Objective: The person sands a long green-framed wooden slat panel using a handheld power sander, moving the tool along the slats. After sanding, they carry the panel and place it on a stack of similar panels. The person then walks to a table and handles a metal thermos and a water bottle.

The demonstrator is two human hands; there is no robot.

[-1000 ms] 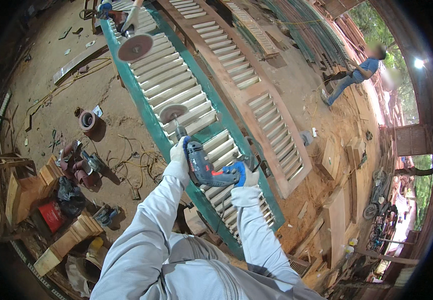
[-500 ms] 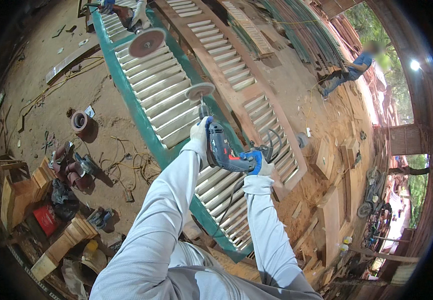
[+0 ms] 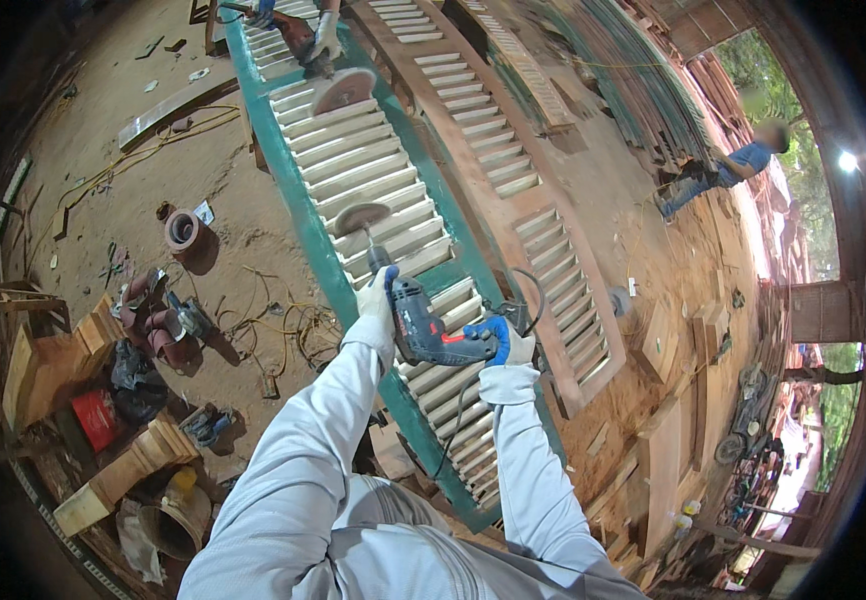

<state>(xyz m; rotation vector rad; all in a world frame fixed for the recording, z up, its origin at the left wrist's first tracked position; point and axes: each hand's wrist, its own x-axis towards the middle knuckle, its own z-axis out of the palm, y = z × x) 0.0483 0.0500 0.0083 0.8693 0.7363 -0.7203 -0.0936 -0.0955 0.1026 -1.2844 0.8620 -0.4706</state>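
Drill (image 3: 431,325) with disc (image 3: 362,218), held two-handed over green shutter (image 3: 315,240)

Drill: dark grey-blue body, red mark on its side; located above the shutter's lower half, nose pointing up the view. Disc: round, brownish, on a thin shaft, over the pale slats; contact with them cannot be told.

Left hand (image 3: 377,300): white and blue glove, fingers wrapped about the drill's front end.

Right hand (image 3: 505,342): matching glove, fingers closed round the rear handle; trigger pressure cannot be told.

Cord (image 3: 452,420): black, hanging across the slats below the drill; a dark loop stands beside the right hand.

Brown shutter (image 3: 513,205): lying alongside, to the right of the green one.

Co-worker's hand (image 3: 327,45): gloved, upper edge of view, gripping a power tool (image 3: 293,38) whose large disc (image 3: 344,92) is over the green shutter's upper part.

Person (image 3: 748,160): blue top, far right.

Ground at left: brown roll (image 3: 183,230), standing; tangled yellow cable (image 3: 278,325); red box (image 3: 96,420) near wood blocks (image 3: 38,375).
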